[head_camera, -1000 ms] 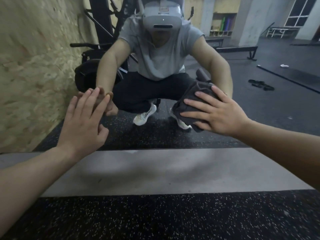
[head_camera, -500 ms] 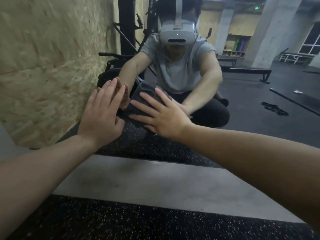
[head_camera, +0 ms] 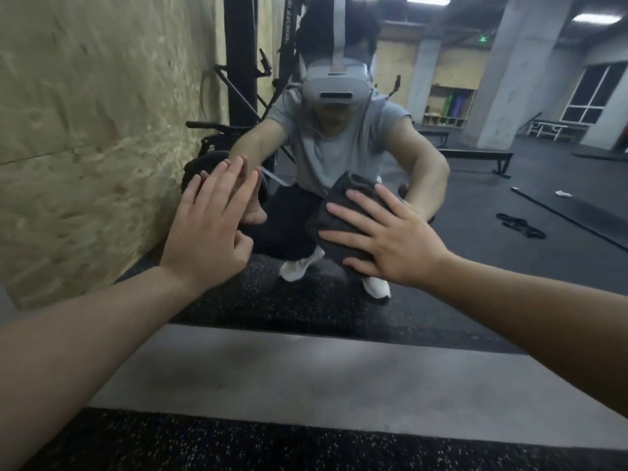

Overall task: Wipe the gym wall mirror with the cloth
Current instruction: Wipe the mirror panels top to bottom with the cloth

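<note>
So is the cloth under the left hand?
No, the right hand presses the cloth on the mirror; the left hand is bare.

Right hand slid the cloth back right across the mirror, away from the left hand. Half a second ago the two nearly touched; now clearly apart. View has tilted up slightly.

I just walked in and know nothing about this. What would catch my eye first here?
Two bare hands pressed against a big wall mirror. The right hand, fingers spread, presses a dark cloth flat on the glass, while the left hand rests open on it, left of the cloth. Between them, the reflection shows a crouching person in a grey headset.
</note>
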Action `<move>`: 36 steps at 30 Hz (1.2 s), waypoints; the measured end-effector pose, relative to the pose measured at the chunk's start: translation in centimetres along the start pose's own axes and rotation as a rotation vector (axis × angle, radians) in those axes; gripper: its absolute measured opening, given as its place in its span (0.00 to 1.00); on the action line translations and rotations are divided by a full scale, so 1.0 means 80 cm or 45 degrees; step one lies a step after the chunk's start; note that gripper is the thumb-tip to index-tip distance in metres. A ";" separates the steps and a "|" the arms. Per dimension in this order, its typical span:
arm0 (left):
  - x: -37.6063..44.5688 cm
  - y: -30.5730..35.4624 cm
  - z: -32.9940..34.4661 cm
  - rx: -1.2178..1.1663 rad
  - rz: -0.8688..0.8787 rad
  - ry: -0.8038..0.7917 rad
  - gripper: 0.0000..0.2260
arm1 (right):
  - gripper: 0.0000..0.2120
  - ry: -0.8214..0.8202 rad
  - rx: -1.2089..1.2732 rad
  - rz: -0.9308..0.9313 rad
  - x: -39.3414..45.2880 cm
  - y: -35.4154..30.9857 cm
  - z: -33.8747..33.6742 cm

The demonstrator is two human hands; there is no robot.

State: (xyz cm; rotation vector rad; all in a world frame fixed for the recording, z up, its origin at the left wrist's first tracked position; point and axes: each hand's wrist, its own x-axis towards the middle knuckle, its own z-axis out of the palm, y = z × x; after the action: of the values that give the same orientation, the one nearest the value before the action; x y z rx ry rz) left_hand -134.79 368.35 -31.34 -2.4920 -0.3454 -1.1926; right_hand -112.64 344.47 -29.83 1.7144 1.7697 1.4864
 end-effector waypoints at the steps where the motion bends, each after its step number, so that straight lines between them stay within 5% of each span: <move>1: 0.009 0.002 -0.004 0.002 -0.006 0.010 0.41 | 0.29 0.003 -0.020 0.050 0.002 0.020 -0.011; 11: 0.083 -0.041 -0.069 -0.072 -0.115 0.171 0.40 | 0.33 0.128 -0.036 0.411 0.209 0.071 -0.077; 18: 0.075 -0.082 -0.074 0.127 -0.036 0.081 0.40 | 0.31 0.026 -0.056 -0.110 0.209 -0.032 -0.025; 25: 0.084 -0.055 -0.078 0.161 -0.003 0.050 0.39 | 0.28 0.056 0.006 -0.180 0.192 -0.032 -0.013; 36: 0.174 0.032 -0.100 0.087 0.047 0.107 0.37 | 0.27 0.179 -0.107 0.601 -0.005 0.170 -0.068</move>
State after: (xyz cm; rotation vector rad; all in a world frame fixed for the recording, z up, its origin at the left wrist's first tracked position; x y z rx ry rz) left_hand -130.88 363.65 -16.27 -2.3720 -0.3111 -1.2456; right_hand -108.76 338.52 -17.00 2.1293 1.3929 1.8764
